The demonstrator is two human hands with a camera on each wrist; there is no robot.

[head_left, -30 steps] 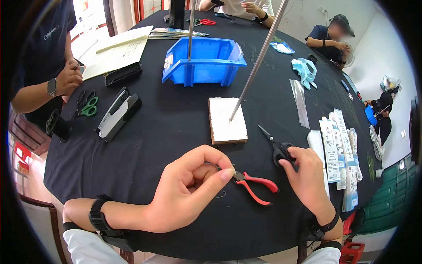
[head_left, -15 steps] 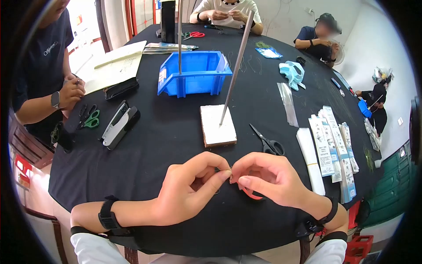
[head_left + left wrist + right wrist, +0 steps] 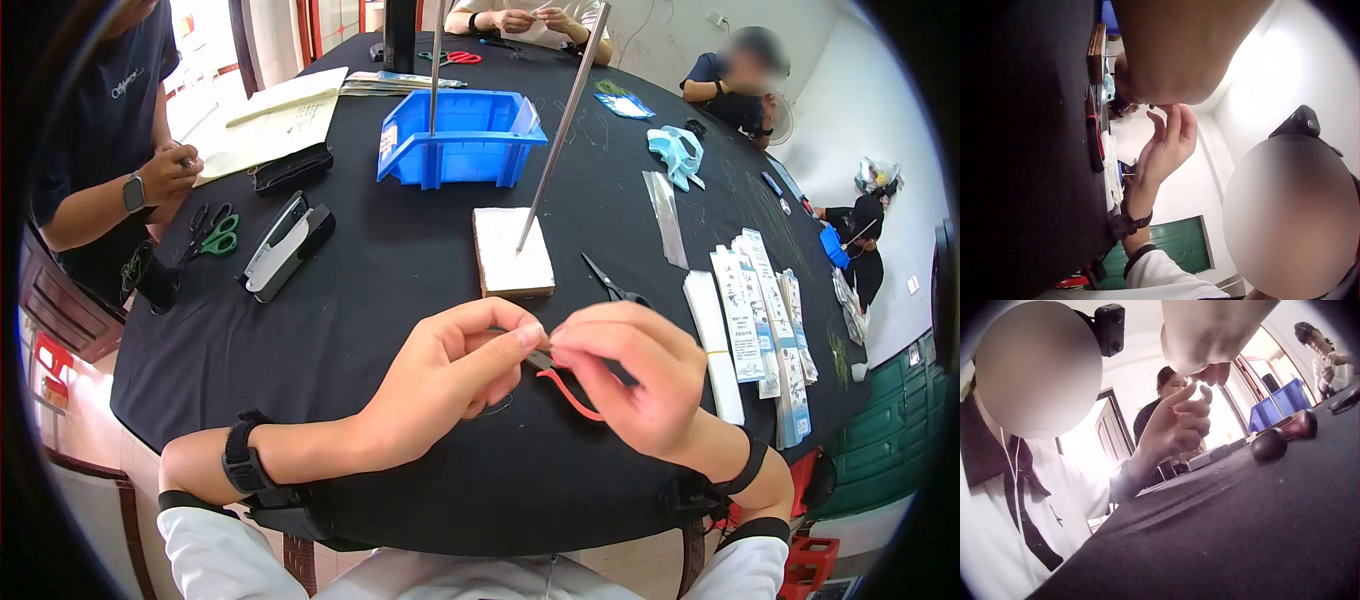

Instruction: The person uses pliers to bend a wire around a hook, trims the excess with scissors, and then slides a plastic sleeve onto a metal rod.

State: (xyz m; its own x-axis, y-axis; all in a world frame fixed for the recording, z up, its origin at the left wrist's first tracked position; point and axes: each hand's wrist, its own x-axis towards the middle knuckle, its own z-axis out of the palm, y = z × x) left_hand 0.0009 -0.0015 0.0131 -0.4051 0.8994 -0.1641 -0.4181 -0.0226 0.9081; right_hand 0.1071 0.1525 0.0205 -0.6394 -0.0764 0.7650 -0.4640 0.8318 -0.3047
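Observation:
My left hand (image 3: 455, 365) pinches a thin dark strand between thumb and forefinger, and a bit of strand (image 3: 495, 406) shows below its curled fingers. Close against those fingertips, my right hand (image 3: 640, 375) pinches at the same strand with thumb and forefinger; the strand is too fine to make out there. Red-handled pliers (image 3: 570, 394) lie on the table under the hands, partly covered by the right one. Black scissors (image 3: 603, 275) lie just beyond the right hand, their handles partly hidden. In the right wrist view the left hand (image 3: 1179, 422) is raised over the table.
A white-topped block (image 3: 512, 262) carries a slanted metal rod (image 3: 565, 130). Behind it stands a blue bin (image 3: 465, 150). A stapler (image 3: 287, 247) and green-handled scissors (image 3: 218, 232) lie to the left, printed paper strips (image 3: 765, 315) to the right. Other people sit or stand around the table.
My right hand has let go of the black scissors and moved left to meet the left hand's fingertips. Both hands have since risen slightly, and the left keeps its pinch.

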